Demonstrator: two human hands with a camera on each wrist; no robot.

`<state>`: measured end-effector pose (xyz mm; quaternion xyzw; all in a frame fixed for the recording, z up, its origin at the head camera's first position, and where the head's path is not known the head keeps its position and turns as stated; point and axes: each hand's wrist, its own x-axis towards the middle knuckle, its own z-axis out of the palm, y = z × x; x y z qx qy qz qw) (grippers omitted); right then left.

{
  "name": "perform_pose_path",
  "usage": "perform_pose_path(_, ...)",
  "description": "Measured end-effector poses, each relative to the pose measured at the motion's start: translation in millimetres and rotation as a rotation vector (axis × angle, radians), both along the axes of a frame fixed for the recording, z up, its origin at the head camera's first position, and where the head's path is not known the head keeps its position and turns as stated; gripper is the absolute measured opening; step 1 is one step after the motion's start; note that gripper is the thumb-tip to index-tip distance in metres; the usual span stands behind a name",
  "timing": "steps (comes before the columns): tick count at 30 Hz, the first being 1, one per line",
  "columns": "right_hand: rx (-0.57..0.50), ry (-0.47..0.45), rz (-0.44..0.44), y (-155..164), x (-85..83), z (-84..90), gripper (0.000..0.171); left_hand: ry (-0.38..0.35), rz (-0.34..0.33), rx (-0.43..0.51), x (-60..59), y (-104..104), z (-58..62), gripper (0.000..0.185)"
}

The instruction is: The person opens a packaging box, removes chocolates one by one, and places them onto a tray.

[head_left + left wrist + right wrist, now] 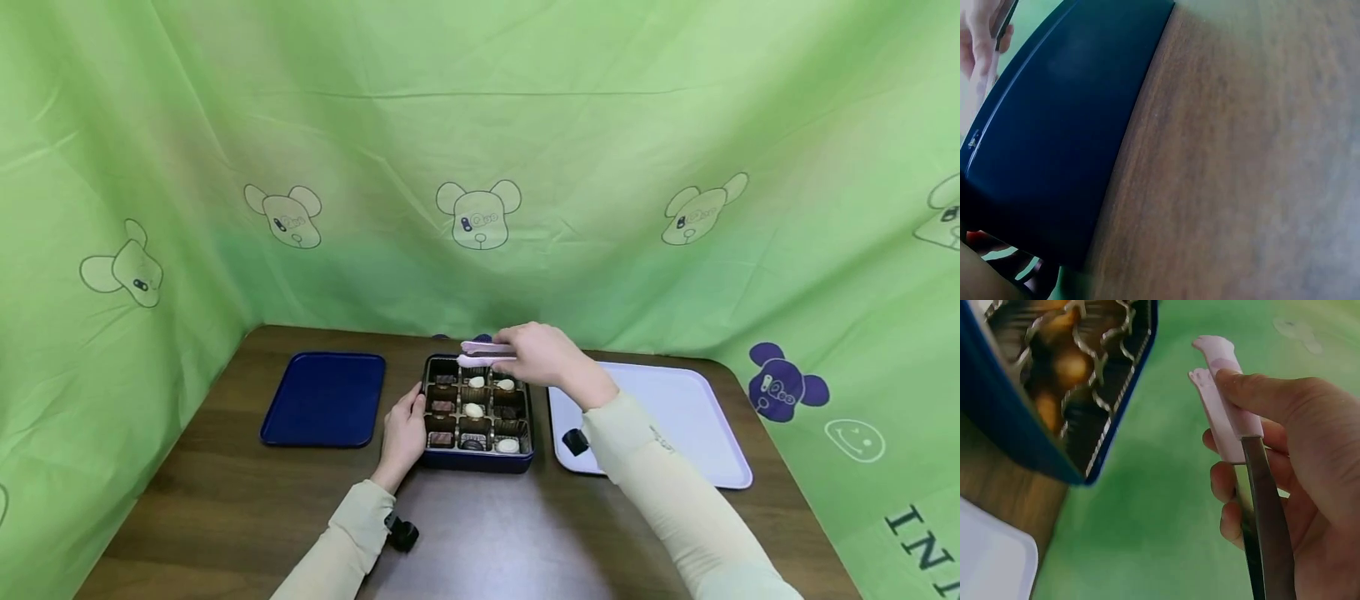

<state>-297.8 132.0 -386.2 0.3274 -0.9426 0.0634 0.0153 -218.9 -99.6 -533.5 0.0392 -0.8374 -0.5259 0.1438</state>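
Observation:
A dark blue divided box [476, 461] on the table holds brown and white chocolates in its compartments. Resting on its left side is my left hand [405, 431], fingers along the outer wall. My right hand [546, 354] holds tongs [483, 362] with pink tips and metal arms above the back of the box. In the right wrist view, the tips of the tongs [1245, 425] stand slightly apart with nothing between them. A white chocolate [473, 410] sits in the middle compartment, and another white one [507, 446] is at the front right. The left wrist view shows mostly the box's wall [1054, 137].
A dark blue lid-like tray [322, 400] lies left of the box. To the right is a white tray [675, 417], partly covered by my right forearm. Behind the wooden table [480, 533] hangs a green curtain [480, 283] with bear drawings.

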Motion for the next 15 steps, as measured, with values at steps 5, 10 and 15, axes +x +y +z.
perform_pose_path(5, 0.064, -0.048, 0.006, -23.3, -6.7, -4.1, 0.032, -0.011, 0.007, 0.001, 3.1, -1.0, -1.0, 0.037)
perform_pose_path(10, 0.174, -0.068, 0.043, -43.8, -12.5, -9.6, 0.030, -0.022, 0.004, -0.006, 4.5, -2.0, -2.4, 0.038)
perform_pose_path(15, 0.259, -0.041, 0.054, -55.8, -13.2, -10.8, 0.021, -0.006, -0.015, -0.012, 1.5, 1.6, -3.0, 0.038)
